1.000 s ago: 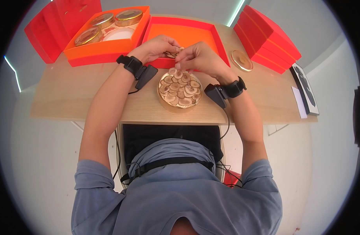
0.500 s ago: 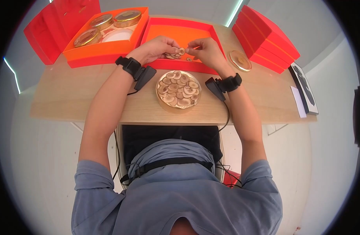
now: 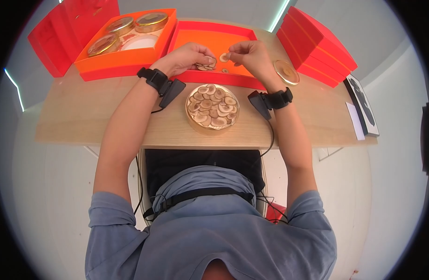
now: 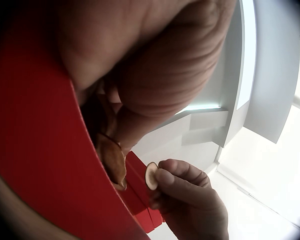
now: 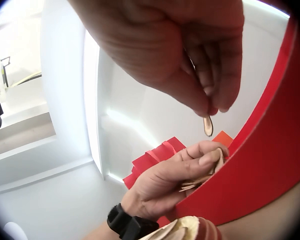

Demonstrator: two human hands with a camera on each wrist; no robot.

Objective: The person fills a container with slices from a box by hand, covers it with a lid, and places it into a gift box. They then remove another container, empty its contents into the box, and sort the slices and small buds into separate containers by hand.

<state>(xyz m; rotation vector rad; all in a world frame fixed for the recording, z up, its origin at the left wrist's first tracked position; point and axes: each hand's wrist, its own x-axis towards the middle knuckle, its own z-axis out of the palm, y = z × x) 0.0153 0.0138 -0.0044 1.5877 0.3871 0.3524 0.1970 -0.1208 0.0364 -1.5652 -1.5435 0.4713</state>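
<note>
Pale walls (image 3: 396, 88) flank a wooden table (image 3: 165, 128); left hand (image 3: 189, 57) grips several slices (image 3: 206, 67), right hand (image 3: 252, 57) pinches 1 slice (image 3: 224, 57).

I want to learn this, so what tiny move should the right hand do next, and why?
Maybe the right hand should lay its single slice in the round gold-rimmed container: it pinches just one, and that container stands open, already holding similar slices.

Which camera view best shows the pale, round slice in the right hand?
The left wrist view: the slice appears large, its face visible. The right wrist view shows it narrow, nearly edge-on; the head view shows it small.
</note>
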